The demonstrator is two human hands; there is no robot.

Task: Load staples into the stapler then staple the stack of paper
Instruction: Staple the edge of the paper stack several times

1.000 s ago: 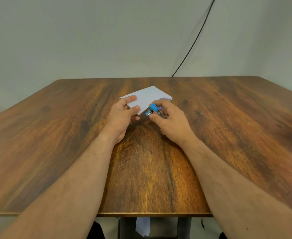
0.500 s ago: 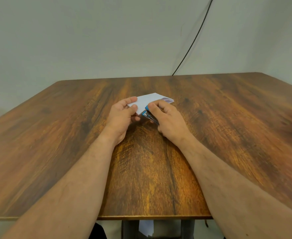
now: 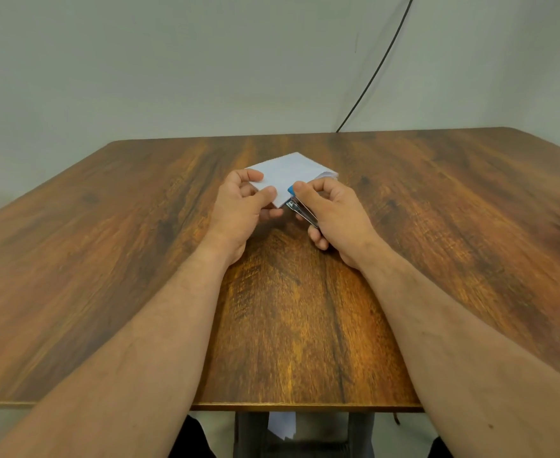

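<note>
both hands meet near the middle of the table (image 3: 140, 259), well in from its near edge. the left hand (image 3: 239, 209) pinches the near left side of the paper (image 3: 288, 170), thumb on top and the other fingers curled under or behind it, so the near corner of the stack is gripped and looks slightly lifted; whether the far part lies flat on the wood i can't tell. the paper sits as a white diamond, one corner pointing to the far wall, and its right corner looks ruffled, sheets fanning a little.

the right hand (image 3: 334, 216) is wrapped around the stapler (image 3: 300, 208), forefinger pressed on the blue top at the front, thumb underneath along the metal base. the stapler's nose is at the near right edge of the paper, right beside the left thumb; the hand covers most of the body, so how far the paper goes into its mouth is hidden, and whether the top is pressed down fully i can't tell.

the two forearms run in from the near edge and cover much of the wood in front. a black cable (image 3: 381, 61) hangs down the pale wall (image 3: 140, 61) and drops behind the far edge of the table, well apart from the hands. under the near edge, between the dark table legs, a bit of white sheet (image 3: 282, 424) shows.
</note>
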